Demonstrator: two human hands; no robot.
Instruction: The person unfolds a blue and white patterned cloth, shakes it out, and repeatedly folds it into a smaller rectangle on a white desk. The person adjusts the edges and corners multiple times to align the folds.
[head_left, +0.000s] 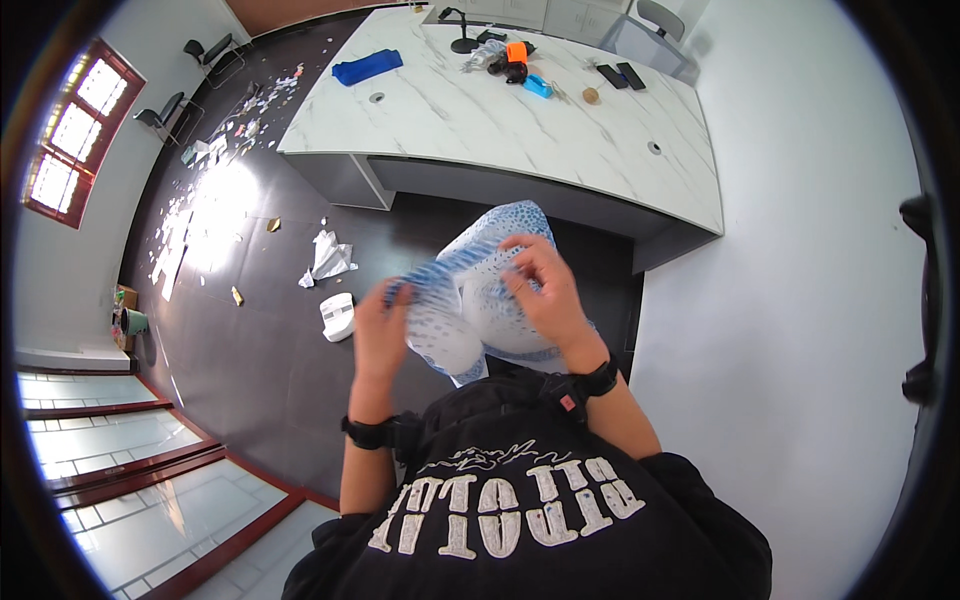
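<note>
A piece of thin white material with blue spots (480, 322), cloth or plastic, hangs in loose folds in front of my body, above the dark floor. My left hand (381, 322) pinches the left end of its blue-striped band (450, 264). At the other end of that band, my right hand (549, 289) has its fingers curled on the material. The band stretches between the two hands and is blurred. Below it the material bulges and drapes; its lower edge passes near my dark shirt (525, 480). Black straps circle both wrists.
Ahead stands a white marble-patterned desk (465, 124) bearing a folded blue cloth (367, 67), a black stand (464, 43), an orange item (517, 52) and two dark flat objects (622, 76). A white plastic object (337, 316) and crumpled paper (330, 255) lie on the floor. A wall (787, 300) rises right.
</note>
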